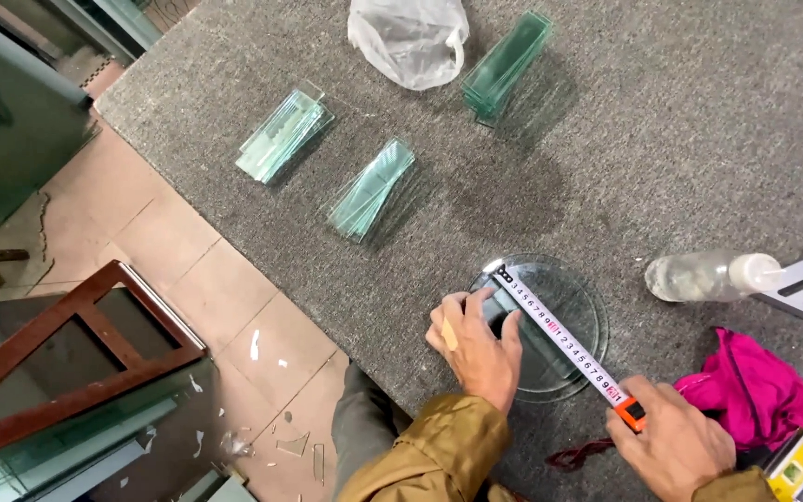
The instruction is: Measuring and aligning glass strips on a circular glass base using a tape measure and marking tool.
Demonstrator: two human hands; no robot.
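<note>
The left hand (pixel 478 346) presses flat on the round glass discs (pixel 550 321), steadying them on the grey surface (pixel 680 121). The right hand (pixel 673 437) keeps a clenched grip on the tape measure (pixel 564 339), stretched taut across the discs' width, near the pink cloth (pixel 755 386).

Pinkish floor tiles (pixel 188 270) strewn with glass shards (pixel 234 444) beside a grey worktable (pixel 680 121).

A grey carpeted table (pixel 680 112) is seen bearing three stacks of glass strips (pixel 283 136), a white plastic bag (pixel 408 37), a clear bottle (pixel 710 275), a pink cloth (pixel 755 389) and round glass discs (pixel 559 311).
</note>
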